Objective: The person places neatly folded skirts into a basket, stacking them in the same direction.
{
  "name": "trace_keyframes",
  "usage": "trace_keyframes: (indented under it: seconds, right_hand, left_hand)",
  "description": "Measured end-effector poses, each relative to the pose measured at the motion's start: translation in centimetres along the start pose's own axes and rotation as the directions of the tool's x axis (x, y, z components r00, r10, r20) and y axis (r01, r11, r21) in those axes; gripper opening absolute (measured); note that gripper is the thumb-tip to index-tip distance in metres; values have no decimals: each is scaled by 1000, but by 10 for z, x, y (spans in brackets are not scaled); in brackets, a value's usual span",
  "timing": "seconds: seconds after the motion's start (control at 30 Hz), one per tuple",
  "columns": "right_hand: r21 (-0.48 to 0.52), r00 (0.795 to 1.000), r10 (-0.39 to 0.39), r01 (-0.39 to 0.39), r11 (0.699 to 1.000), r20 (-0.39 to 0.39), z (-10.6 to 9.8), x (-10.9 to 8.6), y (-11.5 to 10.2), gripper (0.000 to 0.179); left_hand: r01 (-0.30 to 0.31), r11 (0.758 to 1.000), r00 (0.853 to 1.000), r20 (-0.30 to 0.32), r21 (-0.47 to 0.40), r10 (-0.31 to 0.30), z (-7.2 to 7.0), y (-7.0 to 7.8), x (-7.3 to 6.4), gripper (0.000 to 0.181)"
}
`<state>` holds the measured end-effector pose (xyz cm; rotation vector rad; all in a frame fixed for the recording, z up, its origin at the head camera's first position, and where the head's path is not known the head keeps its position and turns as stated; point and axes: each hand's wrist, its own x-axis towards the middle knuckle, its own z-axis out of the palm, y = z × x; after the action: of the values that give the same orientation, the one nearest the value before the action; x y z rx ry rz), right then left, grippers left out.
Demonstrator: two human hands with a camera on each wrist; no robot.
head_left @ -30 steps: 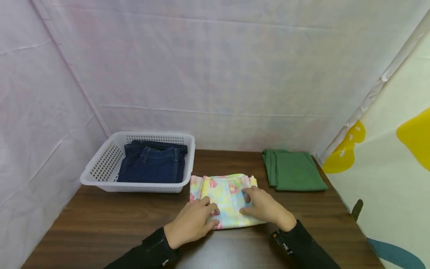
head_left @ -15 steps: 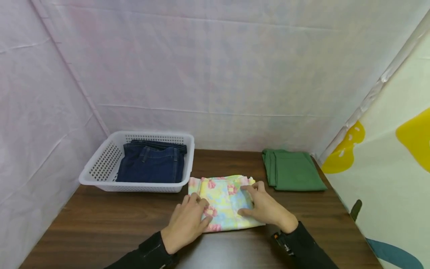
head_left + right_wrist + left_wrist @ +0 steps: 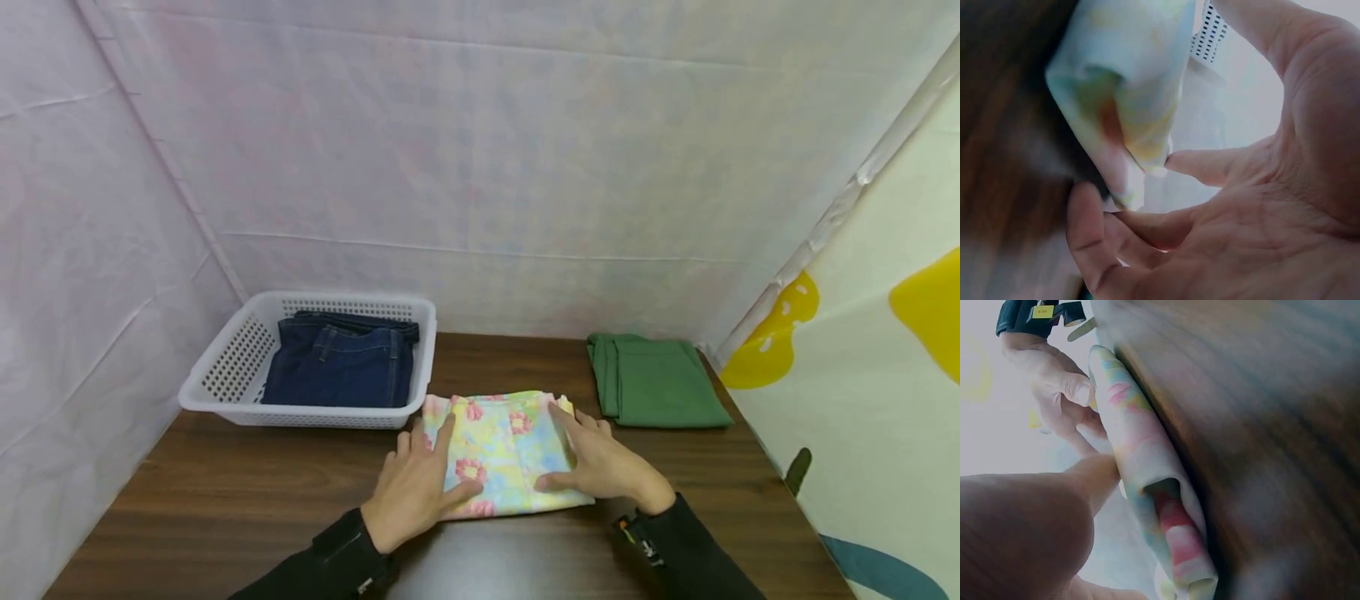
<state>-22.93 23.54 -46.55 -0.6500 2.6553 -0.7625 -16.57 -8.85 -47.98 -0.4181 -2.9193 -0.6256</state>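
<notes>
Two hands (image 3: 408, 489) (image 3: 606, 467) — one floral cloth (image 3: 498, 454)

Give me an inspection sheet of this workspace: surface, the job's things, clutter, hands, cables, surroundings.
Surface: dark brown wood-grain table, with a glare patch near the front edge.
Job's things: floral cloth, folded and lying flat between the hands.
Clutter: white basket at back left holding dark blue denim; folded green cloth at back right.
Hands: left hand touches the floral cloth's left side; right hand touches its right side.
Cables: nothing seen.
Surroundings: whitish sheeting behind and to the left; pale panel with yellow shapes to the right.
</notes>
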Motion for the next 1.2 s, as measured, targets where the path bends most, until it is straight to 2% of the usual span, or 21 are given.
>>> trace_keyframes:
  seconds: [0.13,0.3,0.5,0.67,0.83,1.03,1.2]
  right_hand:
    - [6,1000,-6,6,1000,-18,3,1,-2,124]
    - [-4,998,13,-14,1000,-55,9,2,-6,125]
    - [-22,997,4,-6,1000,-77,16,8,-10,123]
    - [-4,996,-24,23,1000,-85,21,12,-12,115]
    - [4,996,-23,23,1000,-88,21,11,-15,101]
    - [-2,996,10,-10,1000,-91,21,10,-17,85]
    - [-34,994,-10,7,999,-105,19,10,-17,72]
  left_hand:
    - [-33,999,999,-5,-11,33,1,-1,4,112]
    - [-59,990,997,41,-131,64,2,-1,9,114]
    - [-95,954,990,78,-284,121,5,-3,14,110]
    - [-75,923,982,132,-377,133,8,-1,18,110]
    - [-37,923,983,152,-384,103,7,5,24,107]
    - [-13,924,986,147,-383,75,9,7,28,87]
    - [-14,926,986,149,-377,75,8,6,30,74]
